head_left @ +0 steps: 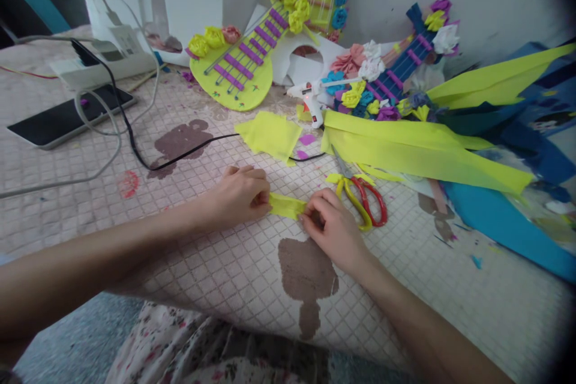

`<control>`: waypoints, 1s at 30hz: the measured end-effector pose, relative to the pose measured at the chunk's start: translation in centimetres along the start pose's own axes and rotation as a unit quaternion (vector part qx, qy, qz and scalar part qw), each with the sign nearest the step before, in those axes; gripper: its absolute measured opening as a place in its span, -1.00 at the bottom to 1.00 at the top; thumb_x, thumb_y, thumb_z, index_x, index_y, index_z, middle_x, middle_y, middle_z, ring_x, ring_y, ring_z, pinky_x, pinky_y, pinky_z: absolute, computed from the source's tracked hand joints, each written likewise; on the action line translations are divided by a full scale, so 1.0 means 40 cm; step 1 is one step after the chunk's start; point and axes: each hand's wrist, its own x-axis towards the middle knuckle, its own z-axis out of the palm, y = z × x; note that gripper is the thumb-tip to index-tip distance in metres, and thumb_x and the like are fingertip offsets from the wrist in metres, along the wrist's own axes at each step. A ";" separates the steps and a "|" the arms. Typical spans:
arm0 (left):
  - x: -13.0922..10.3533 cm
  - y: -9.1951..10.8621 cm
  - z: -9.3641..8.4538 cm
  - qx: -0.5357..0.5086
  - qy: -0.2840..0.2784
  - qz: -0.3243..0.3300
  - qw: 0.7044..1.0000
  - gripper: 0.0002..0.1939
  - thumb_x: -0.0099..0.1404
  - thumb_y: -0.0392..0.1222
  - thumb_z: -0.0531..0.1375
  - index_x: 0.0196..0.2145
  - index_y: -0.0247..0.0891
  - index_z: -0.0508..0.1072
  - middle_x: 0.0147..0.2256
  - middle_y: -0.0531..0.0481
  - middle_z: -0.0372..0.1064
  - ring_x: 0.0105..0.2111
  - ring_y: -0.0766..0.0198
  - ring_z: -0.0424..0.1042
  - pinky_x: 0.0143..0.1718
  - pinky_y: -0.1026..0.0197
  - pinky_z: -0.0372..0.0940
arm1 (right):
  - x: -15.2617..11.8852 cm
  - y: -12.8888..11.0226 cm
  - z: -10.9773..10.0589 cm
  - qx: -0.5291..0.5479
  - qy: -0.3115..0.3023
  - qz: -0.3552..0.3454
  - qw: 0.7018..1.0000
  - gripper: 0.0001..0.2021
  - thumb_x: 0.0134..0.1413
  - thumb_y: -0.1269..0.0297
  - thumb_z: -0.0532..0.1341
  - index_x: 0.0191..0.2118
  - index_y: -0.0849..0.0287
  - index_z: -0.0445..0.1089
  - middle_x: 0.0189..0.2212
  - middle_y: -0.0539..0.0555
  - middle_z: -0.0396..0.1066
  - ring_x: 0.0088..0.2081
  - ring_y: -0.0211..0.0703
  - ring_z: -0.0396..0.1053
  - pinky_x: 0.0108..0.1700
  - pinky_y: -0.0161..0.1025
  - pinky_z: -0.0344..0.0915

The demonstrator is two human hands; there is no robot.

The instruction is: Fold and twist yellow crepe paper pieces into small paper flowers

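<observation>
Over patterned cloth (243, 264), my left fingers (257, 185) and right fingers (327, 198) pinched the yellow strip (286, 206), likely flimsy, best held endwise.

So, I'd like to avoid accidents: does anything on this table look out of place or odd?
Yes: the glue gun shows a small red light, so may be hot, yet sits right by the long yellow sheet. A black cord also runs beneath a smaller yellow piece, partly hidden.

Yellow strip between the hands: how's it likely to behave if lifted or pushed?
Probably floppy: the yellow strip looks thin and creased. Likely light, being narrow and sheet-like. Pushed from one end, it may well crumple, given its wrinkles.
</observation>
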 end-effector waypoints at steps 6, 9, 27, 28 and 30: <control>0.000 0.003 -0.005 -0.024 0.006 -0.030 0.999 -0.88 0.08 -0.25 0.18 -0.41 -0.29 0.29 -0.37 0.03 0.33 -0.33 0.23 0.29 -0.24 0.13 0.05 | 0.000 0.011 0.006 0.013 0.030 -0.002 0.999 -0.84 -0.02 0.47 0.20 -0.32 0.13 0.20 -0.33 0.02 0.24 -0.34 -0.20 0.26 -0.34 -0.24 0.21; -0.001 0.008 -0.005 -0.047 0.020 -0.032 0.998 -0.81 0.08 -0.29 0.18 -0.31 -0.29 0.27 -0.31 0.00 0.32 -0.32 0.24 0.29 -0.24 0.13 0.07 | -0.001 0.014 0.009 0.027 0.057 -0.004 0.998 -0.77 -0.02 0.45 0.21 -0.22 0.14 0.20 -0.26 0.07 0.24 -0.31 -0.18 0.28 -0.35 -0.23 0.24; -0.002 -0.017 0.001 -0.084 -0.019 0.049 0.995 -0.85 0.16 -0.14 0.24 -0.31 -0.23 0.42 -0.24 0.01 0.34 -0.18 0.19 0.31 -0.12 0.10 0.04 | -0.010 0.026 -0.004 -0.049 0.020 -0.120 0.991 -0.89 0.11 0.30 0.21 -0.21 0.13 0.37 -0.18 0.08 0.34 -0.30 -0.22 0.38 -0.38 -0.29 0.29; -0.003 -0.020 0.002 -0.083 -0.019 0.051 0.995 -0.81 0.13 -0.12 0.27 -0.30 -0.23 0.41 -0.23 0.01 0.34 -0.17 0.18 0.31 -0.11 0.10 0.04 | -0.010 0.028 -0.005 -0.051 0.020 -0.127 0.990 -0.90 0.12 0.32 0.20 -0.21 0.13 0.37 -0.18 0.08 0.36 -0.26 -0.21 0.39 -0.36 -0.29 0.30; -0.003 -0.022 0.002 -0.082 -0.015 0.052 0.995 -0.79 0.11 -0.16 0.28 -0.30 -0.24 0.39 -0.23 0.01 0.35 -0.18 0.18 0.32 -0.12 0.10 0.05 | -0.010 0.030 -0.007 -0.055 0.019 -0.137 0.989 -0.91 0.14 0.36 0.17 -0.21 0.13 0.37 -0.18 0.08 0.37 -0.23 -0.19 0.39 -0.29 -0.27 0.32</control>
